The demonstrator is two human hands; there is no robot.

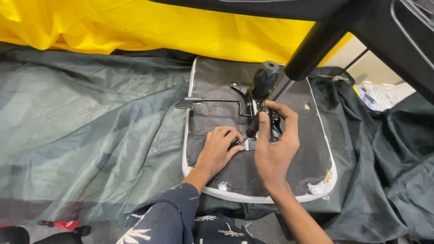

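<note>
In the head view, an upturned chair seat [312,149] lies on grey sheeting [90,135], its black metal mechanism [253,97] bolted at the centre. The right hand [273,144] rests just below the mechanism, fingers [285,113] clamped on a dark screwdriver handle [253,126]. The left hand [217,151] lies left of that handle, fingers [233,135] curled together on the seat at the tool's tip; whether they pinch anything cannot be told.

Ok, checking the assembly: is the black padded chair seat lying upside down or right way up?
Upside down: the black chair seat shows its fabric-covered underside, with the metal mechanism on top.
</note>
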